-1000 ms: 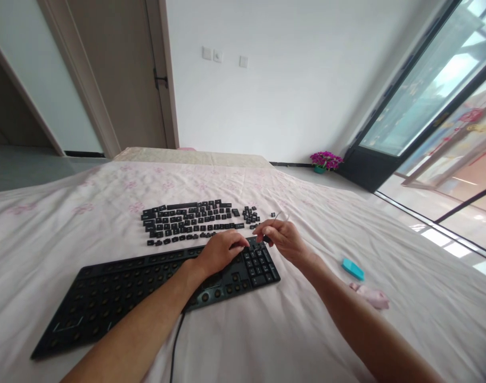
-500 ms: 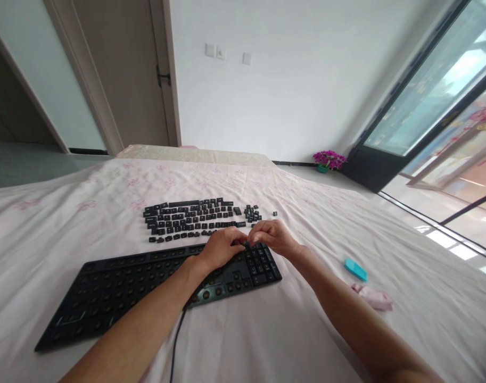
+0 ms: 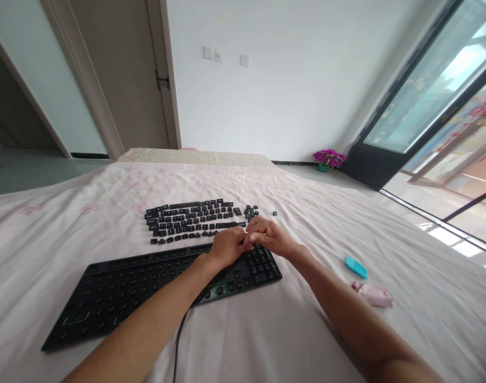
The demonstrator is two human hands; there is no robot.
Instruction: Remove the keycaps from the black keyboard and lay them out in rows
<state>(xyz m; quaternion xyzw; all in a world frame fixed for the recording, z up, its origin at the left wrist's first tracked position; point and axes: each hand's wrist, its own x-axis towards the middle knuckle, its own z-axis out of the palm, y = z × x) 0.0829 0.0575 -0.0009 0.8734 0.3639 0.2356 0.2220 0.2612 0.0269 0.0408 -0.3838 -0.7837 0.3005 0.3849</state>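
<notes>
Working over the one black keyboard (image 3: 118,287), we rest our left hand (image 3: 225,248) curled on its frame and meet it with right-hand (image 3: 271,238) fingers pinched together; what they hold we cannot tell. Steady the frame. Loose keycaps (image 3: 190,222) lie beyond, too many to count; one teal block (image 3: 355,267).

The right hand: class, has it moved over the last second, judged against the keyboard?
Yes. The right hand came in leftward to meet the left hand above the keyboard number pad.
</notes>
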